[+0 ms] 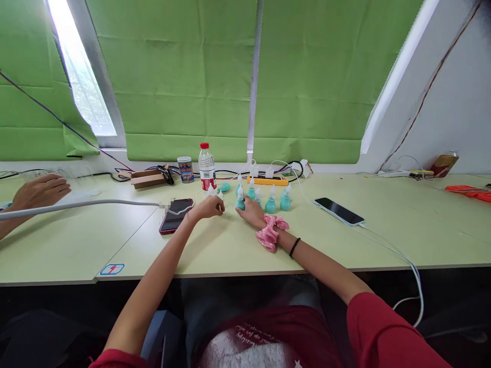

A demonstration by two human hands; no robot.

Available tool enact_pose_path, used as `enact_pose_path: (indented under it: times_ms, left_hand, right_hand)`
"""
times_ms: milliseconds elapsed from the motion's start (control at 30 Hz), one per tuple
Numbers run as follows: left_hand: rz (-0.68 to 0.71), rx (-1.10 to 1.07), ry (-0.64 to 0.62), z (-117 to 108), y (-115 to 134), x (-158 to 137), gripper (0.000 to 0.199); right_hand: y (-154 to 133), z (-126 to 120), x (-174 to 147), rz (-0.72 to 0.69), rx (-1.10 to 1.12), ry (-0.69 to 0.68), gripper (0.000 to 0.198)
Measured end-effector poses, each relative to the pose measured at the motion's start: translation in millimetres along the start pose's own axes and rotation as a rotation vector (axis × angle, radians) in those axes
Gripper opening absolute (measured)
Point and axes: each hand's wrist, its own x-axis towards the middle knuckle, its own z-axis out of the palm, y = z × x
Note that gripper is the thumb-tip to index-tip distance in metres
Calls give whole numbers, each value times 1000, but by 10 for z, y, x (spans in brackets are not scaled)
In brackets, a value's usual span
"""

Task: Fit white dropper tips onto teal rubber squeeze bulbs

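Observation:
My right hand (252, 213) is closed round a small teal squeeze bulb (240, 203) with a whitish pointed nozzle, at the middle of the table. Several more such bulbs stand upright behind and right of it, among them a right-hand bulb (285, 203). Another teal bulb (224, 187) lies on its side farther back. To the left, my left hand (209, 207) has its fingers curled together, pointing down close to the tabletop. White nozzle tips (211, 190) show just behind this hand; their lower parts are hidden. Whether its fingers hold anything is hidden.
A phone (176, 215) lies left of my left forearm, a charging phone (339, 211) on the right. Behind stand a water bottle (207, 167), a can (186, 169) and a yellow power strip (267, 181). Another person's hand (43, 190) rests at far left. A cable (95, 203) crosses there.

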Motion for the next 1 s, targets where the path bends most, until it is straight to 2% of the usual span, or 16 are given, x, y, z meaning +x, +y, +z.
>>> enact_pose_path:
  times_ms: [67,200,300,467,667,800,867,1000]
  left_hand:
    - [7,-101,166,-73,15,-16,13]
    - [48,-234,631,-112,58,-17,18]
    - [41,-268,776,-84,66,3,20]
    - [-11,-276,859,-53,61,18,16]
    - [-131,-234,924,-69,83,-9,16]
    - [-153,-199,874,-49,78,-10,17]
    - [-142,-183,837,-29,66,-1,18]
    - [-21,-144,658,33,71,19,15]
  right_hand:
    - [1,9,1,-5,0,2,34]
    - [-20,-7,-21,-10,12,5,37]
    - [-40,-33,-54,-25,16,51,46]
    - [-69,-59,-119,-52,-1,140,60]
    - [-60,-56,-127,-108,41,245,62]
    - [-45,-64,-109,-138,115,361,59]
    - [-33,-77,-94,-162,163,443,51]
    - [-58,-225,-109,-365,333,559,23]
